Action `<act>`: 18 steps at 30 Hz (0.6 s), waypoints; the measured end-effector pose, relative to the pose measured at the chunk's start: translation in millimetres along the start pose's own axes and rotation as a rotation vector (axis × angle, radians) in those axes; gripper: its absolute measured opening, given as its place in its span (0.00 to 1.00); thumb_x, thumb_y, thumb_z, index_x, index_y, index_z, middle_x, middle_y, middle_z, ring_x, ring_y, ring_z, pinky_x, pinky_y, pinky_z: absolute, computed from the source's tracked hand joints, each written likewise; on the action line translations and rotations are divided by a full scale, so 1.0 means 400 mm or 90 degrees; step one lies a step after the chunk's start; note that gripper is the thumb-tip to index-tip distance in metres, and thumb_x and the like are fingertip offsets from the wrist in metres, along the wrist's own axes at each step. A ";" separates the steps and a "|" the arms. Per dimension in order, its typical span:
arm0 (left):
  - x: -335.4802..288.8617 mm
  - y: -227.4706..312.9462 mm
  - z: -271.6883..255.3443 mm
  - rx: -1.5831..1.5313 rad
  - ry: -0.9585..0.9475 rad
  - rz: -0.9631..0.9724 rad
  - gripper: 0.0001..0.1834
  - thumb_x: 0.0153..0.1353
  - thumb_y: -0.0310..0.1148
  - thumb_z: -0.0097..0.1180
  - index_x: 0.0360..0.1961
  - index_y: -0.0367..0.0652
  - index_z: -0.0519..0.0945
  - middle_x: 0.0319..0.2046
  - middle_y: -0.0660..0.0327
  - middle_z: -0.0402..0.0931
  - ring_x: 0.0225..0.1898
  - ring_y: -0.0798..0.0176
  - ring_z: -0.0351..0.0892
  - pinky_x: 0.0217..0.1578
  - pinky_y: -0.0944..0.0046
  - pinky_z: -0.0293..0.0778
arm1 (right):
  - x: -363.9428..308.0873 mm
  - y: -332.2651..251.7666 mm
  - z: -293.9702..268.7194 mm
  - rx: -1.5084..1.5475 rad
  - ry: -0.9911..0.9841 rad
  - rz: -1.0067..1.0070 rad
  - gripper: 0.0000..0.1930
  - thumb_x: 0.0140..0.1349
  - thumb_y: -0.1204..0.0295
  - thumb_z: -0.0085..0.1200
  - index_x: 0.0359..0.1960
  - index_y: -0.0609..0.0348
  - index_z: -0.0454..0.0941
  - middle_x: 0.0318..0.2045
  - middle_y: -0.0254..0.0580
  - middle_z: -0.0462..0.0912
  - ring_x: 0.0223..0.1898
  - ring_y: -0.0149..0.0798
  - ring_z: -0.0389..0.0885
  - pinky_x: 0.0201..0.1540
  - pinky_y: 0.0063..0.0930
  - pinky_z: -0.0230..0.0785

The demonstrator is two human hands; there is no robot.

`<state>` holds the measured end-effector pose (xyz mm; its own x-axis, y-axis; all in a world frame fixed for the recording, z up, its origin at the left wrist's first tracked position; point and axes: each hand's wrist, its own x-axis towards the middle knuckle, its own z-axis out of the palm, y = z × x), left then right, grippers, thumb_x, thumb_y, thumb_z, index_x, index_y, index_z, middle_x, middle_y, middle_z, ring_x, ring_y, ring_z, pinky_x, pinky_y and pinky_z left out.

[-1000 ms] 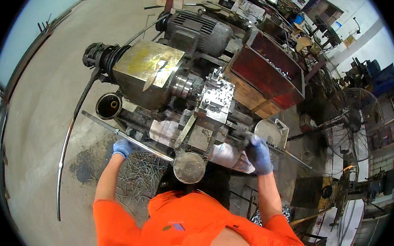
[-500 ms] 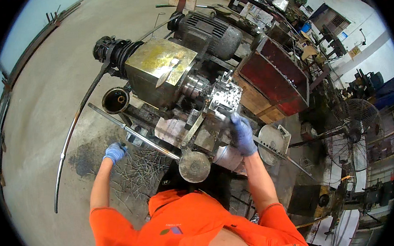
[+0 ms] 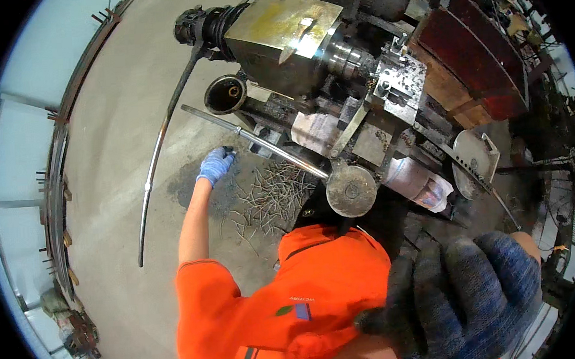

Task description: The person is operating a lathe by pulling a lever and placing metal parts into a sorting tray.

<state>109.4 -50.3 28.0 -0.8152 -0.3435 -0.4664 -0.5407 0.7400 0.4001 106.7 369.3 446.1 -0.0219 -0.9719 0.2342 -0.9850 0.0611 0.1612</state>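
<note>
My left hand [image 3: 216,165], in a blue work glove, hangs over the floor beside a heap of thin metal rods [image 3: 272,196]. Its fingers are curled, and a dark bit shows at their tips; what they hold, if anything, I cannot make out. Large and close in the lower right, my right hand [image 3: 466,293] is raised in its blue glove with a dark, soiled palm. Its fingers stand apart, with nothing seen in them. In front of me is a lathe-like machine with a box-shaped headstock [image 3: 280,30], a chuck [image 3: 349,60] and a chip-covered metal block [image 3: 401,82].
A long lever bar [image 3: 259,142] slants to a round metal disc [image 3: 351,190]. A dark rod [image 3: 162,147] juts from the machine's left. A red bin [image 3: 466,53] stands behind at right, a round plate [image 3: 474,163] nearer. Printed sheets [image 3: 421,184] lie on the machine.
My right hand has left the chip-covered block and come up close to the camera. The view has shifted, moving the machine up and right; my left hand stays low by the rods.
</note>
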 end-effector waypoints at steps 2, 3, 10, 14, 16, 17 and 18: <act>-0.004 -0.051 -0.001 0.010 0.024 0.027 0.22 0.57 0.47 0.47 0.48 0.47 0.76 0.42 0.49 0.76 0.46 0.47 0.74 0.48 0.56 0.68 | -0.010 -0.008 0.000 0.015 0.008 0.010 0.19 0.59 0.56 0.40 0.30 0.57 0.76 0.28 0.40 0.76 0.31 0.38 0.74 0.34 0.31 0.67; 0.005 -0.061 -0.007 0.014 0.036 0.052 0.22 0.57 0.47 0.47 0.48 0.47 0.75 0.43 0.49 0.76 0.47 0.47 0.74 0.48 0.56 0.68 | -0.018 -0.011 0.003 0.019 0.012 0.028 0.20 0.61 0.55 0.38 0.30 0.57 0.76 0.28 0.40 0.76 0.32 0.38 0.75 0.35 0.31 0.68; -0.136 0.031 -0.204 -0.103 0.138 0.124 0.23 0.60 0.46 0.48 0.50 0.42 0.73 0.44 0.49 0.76 0.45 0.53 0.76 0.47 0.59 0.69 | 0.004 0.151 0.162 0.117 -0.187 0.176 0.14 0.46 0.58 0.53 0.12 0.53 0.73 0.13 0.39 0.72 0.21 0.40 0.75 0.20 0.35 0.65; -0.185 0.058 -0.373 -0.113 0.351 0.192 0.19 0.60 0.42 0.50 0.48 0.42 0.75 0.36 0.50 0.79 0.37 0.56 0.80 0.40 0.61 0.73 | -0.013 0.388 0.405 -0.053 -0.116 0.374 0.22 0.49 0.49 0.54 0.33 0.55 0.80 0.33 0.52 0.77 0.37 0.52 0.74 0.44 0.44 0.65; -0.219 0.060 -0.447 -0.009 0.436 0.142 0.19 0.60 0.42 0.49 0.47 0.42 0.75 0.35 0.50 0.79 0.37 0.56 0.80 0.39 0.61 0.73 | 0.040 0.422 0.447 -0.003 -0.304 0.484 0.25 0.48 0.44 0.52 0.33 0.53 0.82 0.44 0.52 0.75 0.43 0.51 0.73 0.52 0.40 0.62; -0.228 0.055 -0.476 0.043 0.479 0.119 0.19 0.61 0.42 0.49 0.47 0.42 0.75 0.34 0.51 0.79 0.36 0.56 0.80 0.39 0.61 0.73 | 0.025 0.440 0.516 -0.056 -0.223 0.473 0.28 0.49 0.43 0.49 0.33 0.58 0.81 0.33 0.50 0.79 0.42 0.49 0.75 0.49 0.41 0.62; -0.237 0.000 -0.490 0.044 0.499 0.095 0.19 0.61 0.43 0.49 0.46 0.41 0.76 0.35 0.51 0.79 0.36 0.56 0.80 0.39 0.61 0.73 | 0.051 0.454 0.539 0.001 -0.291 0.443 0.29 0.48 0.42 0.49 0.33 0.59 0.81 0.32 0.51 0.80 0.42 0.49 0.75 0.49 0.40 0.63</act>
<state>145.9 -131.2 226.8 -0.8000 -0.5258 0.2890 -0.4213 0.8353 0.3534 -109.4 311.5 273.6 -0.6929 -0.7087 -0.1328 -0.7210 0.6820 0.1226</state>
